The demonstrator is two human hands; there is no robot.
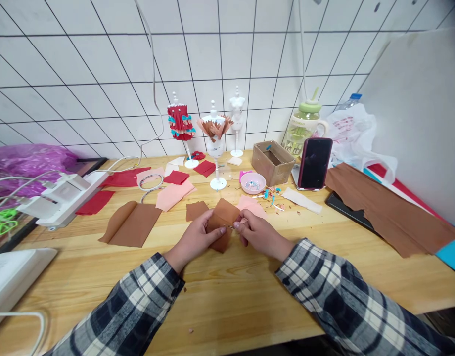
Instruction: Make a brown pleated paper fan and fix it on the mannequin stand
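Observation:
Folded brown crepe paper (227,211) is gripped by my left hand (194,238), its thumb pressing on the front and the lower part hanging below. My right hand (260,233) is closed at the paper's right edge, fingers pinched around a thin metallic thing that lies across the paper; its kind is too small to tell. A small brown paper square (197,210) lies just behind my left hand. Beyond my right hand is a pink paper piece (251,205). Behind the hands stands a small white mannequin (215,148) with brown and peach pointed paper pieces around its top.
A mannequin in a red dress (180,123) and a bare mannequin (237,121) stand at the wall. Right of them are a pink bowl (253,191), a cardboard box (274,170), a phone (315,163) and a jug (303,126). A power strip (73,200) lies left.

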